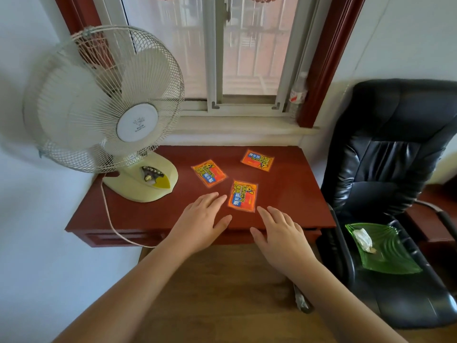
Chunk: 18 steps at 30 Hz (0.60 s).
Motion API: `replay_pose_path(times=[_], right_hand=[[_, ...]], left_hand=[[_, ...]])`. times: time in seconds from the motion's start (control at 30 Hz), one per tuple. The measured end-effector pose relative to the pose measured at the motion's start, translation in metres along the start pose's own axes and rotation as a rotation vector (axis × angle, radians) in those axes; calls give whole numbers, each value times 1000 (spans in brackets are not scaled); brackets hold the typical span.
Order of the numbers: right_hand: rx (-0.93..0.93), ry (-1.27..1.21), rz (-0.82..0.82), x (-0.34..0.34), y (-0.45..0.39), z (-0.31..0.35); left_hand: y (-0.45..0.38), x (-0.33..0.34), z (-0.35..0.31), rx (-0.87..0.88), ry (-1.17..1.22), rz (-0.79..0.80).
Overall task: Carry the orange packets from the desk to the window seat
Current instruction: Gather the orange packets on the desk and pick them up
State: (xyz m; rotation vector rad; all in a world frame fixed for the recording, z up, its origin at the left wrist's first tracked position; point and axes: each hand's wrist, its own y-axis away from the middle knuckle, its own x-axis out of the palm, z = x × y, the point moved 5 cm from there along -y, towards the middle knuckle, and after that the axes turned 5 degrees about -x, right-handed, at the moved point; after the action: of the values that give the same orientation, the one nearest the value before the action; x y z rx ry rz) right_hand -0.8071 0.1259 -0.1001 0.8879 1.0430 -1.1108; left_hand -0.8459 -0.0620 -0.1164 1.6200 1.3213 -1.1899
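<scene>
Three orange packets lie flat on the red-brown desk [291,189]: one near the front [242,195], one to its upper left [209,173], one at the back right [257,160]. My left hand [200,222] hovers over the desk's front, fingers apart, its fingertips just left of the front packet. My right hand [279,231] is also open, its fingertips just below that packet's lower right corner. Neither hand holds anything. The pale window seat [237,125] runs behind the desk under the window.
A cream table fan [108,105] stands on the desk's left, its cord hanging over the front edge. A black leather chair [395,169] at the right holds a green glass dish [393,251]. A plastic bottle [298,95] stands at the window's right corner.
</scene>
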Motion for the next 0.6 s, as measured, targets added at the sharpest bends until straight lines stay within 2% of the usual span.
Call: replay_pose_path(times=[0.33, 0.6], right_hand=[[-1, -21, 29, 16, -115, -58], [2, -55, 120, 24, -210, -129]], left_hand=[[-111, 34, 17, -21, -36, 39], [-204, 58, 24, -98, -42, 68]])
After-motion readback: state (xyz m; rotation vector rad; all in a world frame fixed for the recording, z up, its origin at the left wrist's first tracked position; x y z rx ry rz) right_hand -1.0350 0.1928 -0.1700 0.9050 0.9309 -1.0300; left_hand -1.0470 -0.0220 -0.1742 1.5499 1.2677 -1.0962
